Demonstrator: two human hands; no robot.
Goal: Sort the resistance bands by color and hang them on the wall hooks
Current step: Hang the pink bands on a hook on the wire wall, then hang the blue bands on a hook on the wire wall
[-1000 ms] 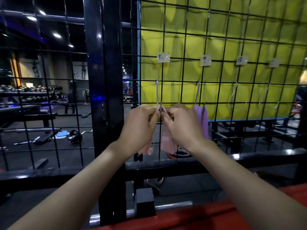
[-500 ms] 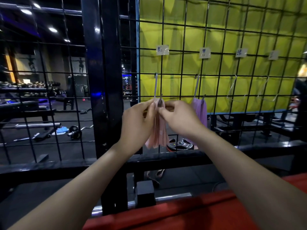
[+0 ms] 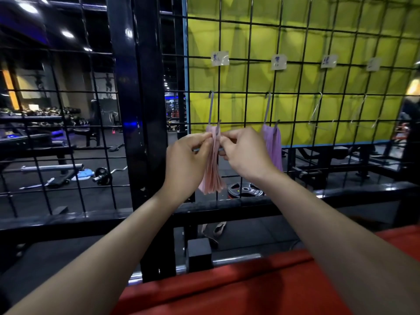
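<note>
Both forearms extend forward and upward over the red padded bench (image 3: 250,289), converging at the black wire grid (image 3: 250,105). The left hand (image 3: 185,159) is raised with fingers curled, thumb and fingertips pinching the top of the pink bands (image 3: 212,176). The right hand (image 3: 246,153) mirrors it, pinching the same bundle from the other side. The pink bands hang between the two hands, fanning downward in front of the grid from the leftmost hook (image 3: 211,108). Just right of the right hand, the purple bands (image 3: 273,144) hang on the grid from the second hook (image 3: 268,108). Paper labels (image 3: 219,57) sit on the grid above the hooks.
</note>
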